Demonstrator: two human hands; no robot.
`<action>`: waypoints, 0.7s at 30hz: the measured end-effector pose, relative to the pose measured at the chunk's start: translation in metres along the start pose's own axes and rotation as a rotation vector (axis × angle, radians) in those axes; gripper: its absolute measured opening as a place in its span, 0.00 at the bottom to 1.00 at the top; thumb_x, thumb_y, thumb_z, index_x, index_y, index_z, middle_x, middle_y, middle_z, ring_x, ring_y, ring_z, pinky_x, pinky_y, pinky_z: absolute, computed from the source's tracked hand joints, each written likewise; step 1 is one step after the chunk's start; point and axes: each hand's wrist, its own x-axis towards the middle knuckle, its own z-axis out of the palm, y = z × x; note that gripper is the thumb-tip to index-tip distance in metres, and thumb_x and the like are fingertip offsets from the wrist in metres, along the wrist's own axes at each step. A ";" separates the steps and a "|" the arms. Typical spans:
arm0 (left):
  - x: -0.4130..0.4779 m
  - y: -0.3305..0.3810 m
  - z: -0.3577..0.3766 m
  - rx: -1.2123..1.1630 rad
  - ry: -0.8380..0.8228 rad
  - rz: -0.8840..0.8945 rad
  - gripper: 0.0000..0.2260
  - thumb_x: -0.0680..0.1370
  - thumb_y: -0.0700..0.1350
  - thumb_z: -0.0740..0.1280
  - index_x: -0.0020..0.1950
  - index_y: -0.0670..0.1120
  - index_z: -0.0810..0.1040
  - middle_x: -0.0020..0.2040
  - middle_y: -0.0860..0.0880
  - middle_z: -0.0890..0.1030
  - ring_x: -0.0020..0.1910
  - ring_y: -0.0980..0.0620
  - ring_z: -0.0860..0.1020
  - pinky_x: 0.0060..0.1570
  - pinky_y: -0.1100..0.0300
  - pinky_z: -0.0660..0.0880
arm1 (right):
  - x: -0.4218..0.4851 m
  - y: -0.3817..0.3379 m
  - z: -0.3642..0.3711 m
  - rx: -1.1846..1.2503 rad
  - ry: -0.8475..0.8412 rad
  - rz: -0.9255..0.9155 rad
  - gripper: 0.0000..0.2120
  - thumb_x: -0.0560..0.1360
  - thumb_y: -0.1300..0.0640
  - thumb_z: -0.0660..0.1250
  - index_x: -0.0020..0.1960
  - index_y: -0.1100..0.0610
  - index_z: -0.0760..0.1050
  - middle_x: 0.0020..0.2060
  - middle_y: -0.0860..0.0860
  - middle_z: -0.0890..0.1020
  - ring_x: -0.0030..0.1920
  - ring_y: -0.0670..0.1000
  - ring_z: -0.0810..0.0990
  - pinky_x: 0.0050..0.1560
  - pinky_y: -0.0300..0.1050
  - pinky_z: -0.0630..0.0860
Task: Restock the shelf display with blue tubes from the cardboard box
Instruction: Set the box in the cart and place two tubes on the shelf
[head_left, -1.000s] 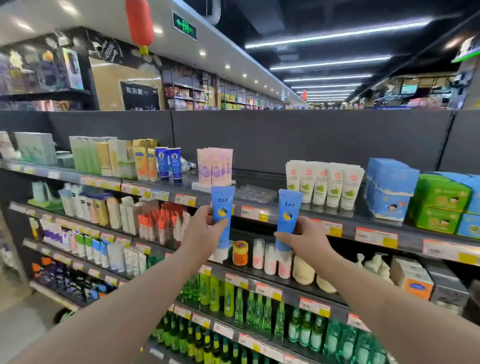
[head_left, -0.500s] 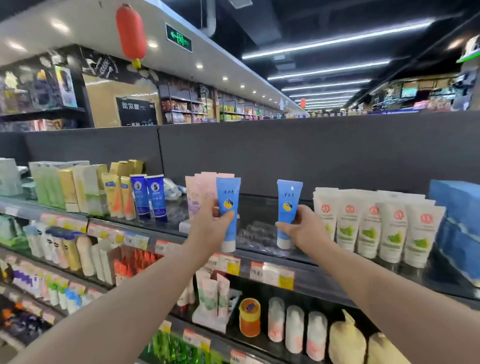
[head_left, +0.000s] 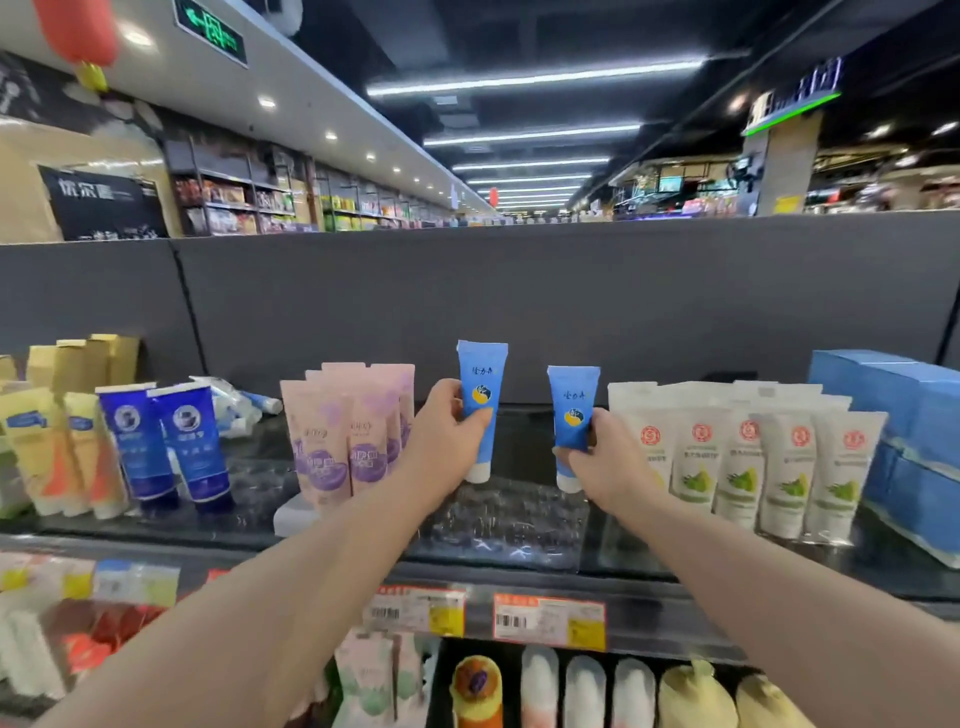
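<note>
Blue plastic, cap downward: both tubes stand upright in the air, long axes vertical, just above the clear plastic tray (head_left: 514, 514) that lies on the shelf (head_left: 649, 551). The left tube (head_left: 482, 374) is held by the left hand (head_left: 447, 436), thumb across its front and fingers wrapped behind. It sits a little higher and farther back than the right tube (head_left: 571, 400), which the right hand (head_left: 608, 457) pinches low on its right edge. Each white cap hangs below the grip, so the coming move looks like a straight lowering into the tray, each hand serving its own side of the gap. The cardboard box is not in view.

Each blue tube carries three white brush-style characters, which I cannot read with certainty, over a round yellow-and-dark emblem. To the left, touching the left wrist's side of the gap, stand pink tubes (head_left: 353, 431) with purple print, then two dark blue tubes (head_left: 166, 447) with a round portrait badge. To the right stand white tubes (head_left: 743, 457) with a red circular seal and green leaves. Yellow-and-red price tags (head_left: 550, 621) with barcodes line the near shelf edge, their print too small to read. Far off hangs a green exit sign (head_left: 210, 31).
</note>
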 end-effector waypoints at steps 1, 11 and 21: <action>0.005 -0.002 -0.001 -0.010 -0.014 0.008 0.06 0.78 0.40 0.64 0.54 0.45 0.70 0.45 0.52 0.78 0.42 0.59 0.76 0.40 0.66 0.73 | 0.001 0.000 0.002 -0.023 0.018 0.009 0.15 0.76 0.61 0.66 0.61 0.59 0.69 0.60 0.54 0.77 0.49 0.49 0.75 0.30 0.32 0.66; 0.026 -0.016 -0.002 -0.167 -0.112 -0.001 0.08 0.78 0.39 0.64 0.55 0.45 0.70 0.46 0.51 0.78 0.41 0.58 0.77 0.40 0.67 0.72 | 0.001 0.002 0.017 -0.087 0.088 0.086 0.13 0.77 0.59 0.66 0.59 0.58 0.68 0.56 0.53 0.77 0.43 0.47 0.73 0.30 0.33 0.67; 0.036 -0.029 -0.007 -0.139 -0.090 -0.009 0.10 0.77 0.37 0.64 0.58 0.40 0.70 0.53 0.44 0.78 0.45 0.54 0.77 0.39 0.68 0.71 | 0.001 0.009 0.021 -0.084 0.061 0.153 0.12 0.77 0.58 0.66 0.58 0.57 0.67 0.56 0.52 0.77 0.45 0.46 0.73 0.33 0.31 0.67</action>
